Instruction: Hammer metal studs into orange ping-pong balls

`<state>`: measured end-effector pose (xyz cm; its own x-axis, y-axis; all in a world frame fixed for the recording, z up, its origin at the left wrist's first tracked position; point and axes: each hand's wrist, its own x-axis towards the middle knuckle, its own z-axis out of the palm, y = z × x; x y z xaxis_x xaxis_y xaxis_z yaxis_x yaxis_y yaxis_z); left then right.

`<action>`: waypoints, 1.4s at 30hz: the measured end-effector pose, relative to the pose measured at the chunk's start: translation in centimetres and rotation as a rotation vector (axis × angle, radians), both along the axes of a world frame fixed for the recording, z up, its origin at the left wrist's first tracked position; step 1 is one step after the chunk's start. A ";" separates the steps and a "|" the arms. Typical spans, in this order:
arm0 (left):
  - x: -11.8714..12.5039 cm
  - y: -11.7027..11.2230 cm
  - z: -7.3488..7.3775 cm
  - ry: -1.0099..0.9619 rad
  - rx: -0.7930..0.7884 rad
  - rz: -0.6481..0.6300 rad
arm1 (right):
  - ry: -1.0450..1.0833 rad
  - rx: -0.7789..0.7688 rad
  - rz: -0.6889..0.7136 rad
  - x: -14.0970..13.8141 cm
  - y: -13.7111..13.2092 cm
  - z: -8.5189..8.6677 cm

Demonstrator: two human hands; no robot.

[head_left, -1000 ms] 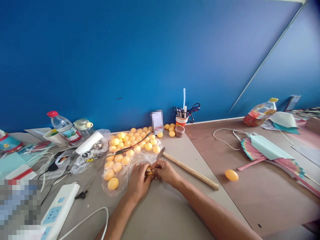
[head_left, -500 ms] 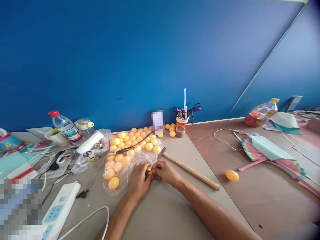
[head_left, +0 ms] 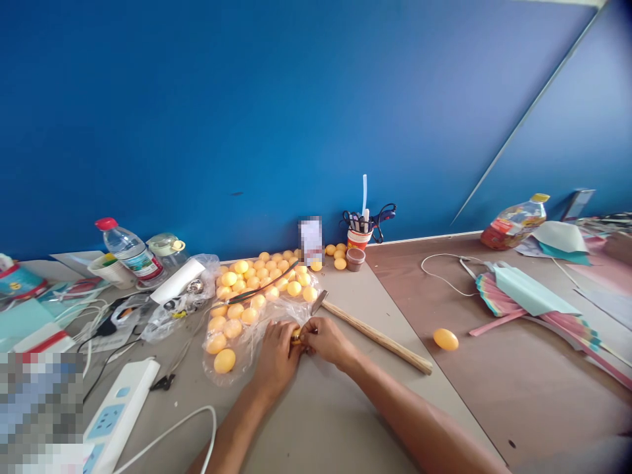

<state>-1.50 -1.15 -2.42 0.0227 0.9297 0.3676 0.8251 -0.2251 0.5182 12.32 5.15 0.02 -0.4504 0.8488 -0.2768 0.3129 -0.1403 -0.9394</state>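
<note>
Yellow piece (head_left: 296, 336), small, rounded and shiny with darker patches, sits between the two hands on the grey, smooth desk (head_left: 316, 421); fingers cover so much of it that its full shape and material cannot be made out. Just beside the left hand lies a thin, crinkled clear plastic bag (head_left: 251, 361) filled with smooth, matt orange balls (head_left: 224, 361), a flat dark strap (head_left: 261, 286) across its top. Beyond the right hand rests a hammer (head_left: 378, 337), its straight wooden handle pale and grained, its metal head dull grey.

Left hand (head_left: 276, 349) is curled, palm down, its fingers bent close around the near side of the piece. Right hand (head_left: 324, 339) is closed, thumb and forefinger pinching the piece from the other side, the remaining fingers folded in. Their fingertips nearly meet.

Compared with half a second ago, both hands hold almost the same pose, and the hammer and bag have stayed put. One loose orange ball (head_left: 446, 339) on the brown part of the desk has rolled leftward, nearer the hammer's handle end.
</note>
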 end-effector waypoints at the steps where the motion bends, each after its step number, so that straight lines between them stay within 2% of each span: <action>1: 0.0 0.0 0.0 -0.001 -0.003 0.001 | -0.005 0.010 -0.003 0.0 0.0 0.0; 9: 0.0 0.0 -0.2 0.001 -0.021 0.014 | -0.062 0.108 -0.041 -0.2 -0.2 0.0; 17: -0.1 0.1 -0.1 0.027 0.012 0.024 | -0.148 0.180 -0.019 -0.5 0.2 -0.5; 26: 0.0 0.0 -0.1 0.008 0.011 0.021 | -0.268 0.313 -0.038 -0.9 -0.4 0.0; 28: -0.2 0.1 -0.1 -0.012 -0.002 0.018 | -0.204 0.289 -0.018 -0.7 -0.2 -0.3; 32: -0.6 0.1 -0.3 -0.059 -0.024 0.025 | -0.007 0.070 0.098 0.5 0.6 -0.9; 34: -0.8 0.2 -0.5 -0.090 -0.028 0.035 | 0.015 0.054 0.144 1.2 0.9 -0.8; 35: -0.9 0.2 -0.6 -0.107 -0.031 0.043 | -0.010 0.108 0.157 1.4 0.9 -0.7; 39: -1.2 0.5 -1.1 -0.162 -0.025 0.061 | -0.226 0.490 0.177 1.8 1.0 -0.2; 42: -1.3 0.5 -1.3 -0.172 -0.016 0.076 | -0.429 0.607 0.201 1.8 1.1 -0.2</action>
